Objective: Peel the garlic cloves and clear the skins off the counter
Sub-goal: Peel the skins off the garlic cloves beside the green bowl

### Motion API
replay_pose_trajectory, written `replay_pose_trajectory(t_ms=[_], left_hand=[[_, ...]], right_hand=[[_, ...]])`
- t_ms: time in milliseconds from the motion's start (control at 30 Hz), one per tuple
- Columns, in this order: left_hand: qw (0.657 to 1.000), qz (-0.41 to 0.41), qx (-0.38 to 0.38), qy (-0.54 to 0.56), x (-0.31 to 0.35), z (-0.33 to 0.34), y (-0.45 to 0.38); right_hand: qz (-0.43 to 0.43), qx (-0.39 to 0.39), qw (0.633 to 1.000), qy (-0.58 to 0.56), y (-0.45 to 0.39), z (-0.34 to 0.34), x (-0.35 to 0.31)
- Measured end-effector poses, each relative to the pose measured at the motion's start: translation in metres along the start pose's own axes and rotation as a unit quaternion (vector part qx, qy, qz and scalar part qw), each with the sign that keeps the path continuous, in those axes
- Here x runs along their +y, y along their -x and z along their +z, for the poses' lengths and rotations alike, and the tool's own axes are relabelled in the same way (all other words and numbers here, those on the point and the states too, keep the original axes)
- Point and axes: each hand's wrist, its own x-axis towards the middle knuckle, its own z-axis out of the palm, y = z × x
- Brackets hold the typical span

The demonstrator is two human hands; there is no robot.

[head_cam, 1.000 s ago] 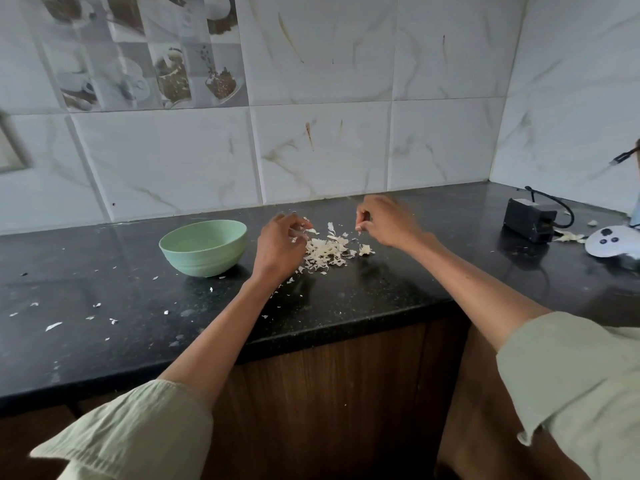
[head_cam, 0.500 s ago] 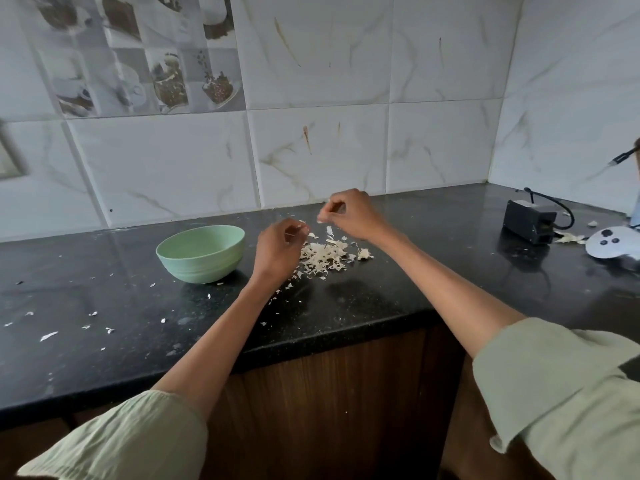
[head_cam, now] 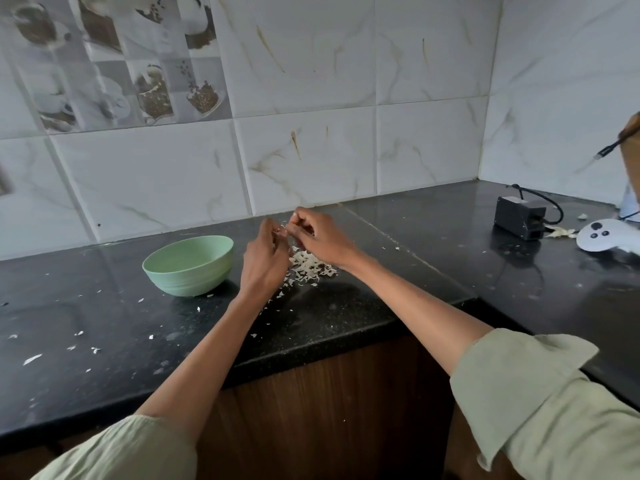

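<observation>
Hands (head_cam: 289, 244) pinched together — over skins (head_cam: 311, 266)

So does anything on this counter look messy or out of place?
Yes. Garlic skin flakes lie scattered across the black counter, well left of the main skin pile. More skins sit by the black adapter, beside a white controller.

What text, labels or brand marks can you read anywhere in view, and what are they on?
None readable.
Black box: no legible label.
White controller: dark buttons only, no lettering visible.
Green bowl: plain.
Picture tiles: cups and coffee beans, no words.
</observation>
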Motion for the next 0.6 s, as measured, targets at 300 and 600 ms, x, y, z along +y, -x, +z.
replay_pose_trajectory(t_ms=[300,600], left_hand=[[0.994,-0.06,-0.038,0.081,0.0046,-0.0026,-0.0014],[0.962,-0.105,-0.053,0.247,0.0057,0.0001,-0.0037]], right_hand=[[0.007,-0.015,0.999,-0.033,0.0002,0.0053,-0.0054],[0.077,0.014,0.983,-0.168,-0.0005,-0.0001,-0.0088]])
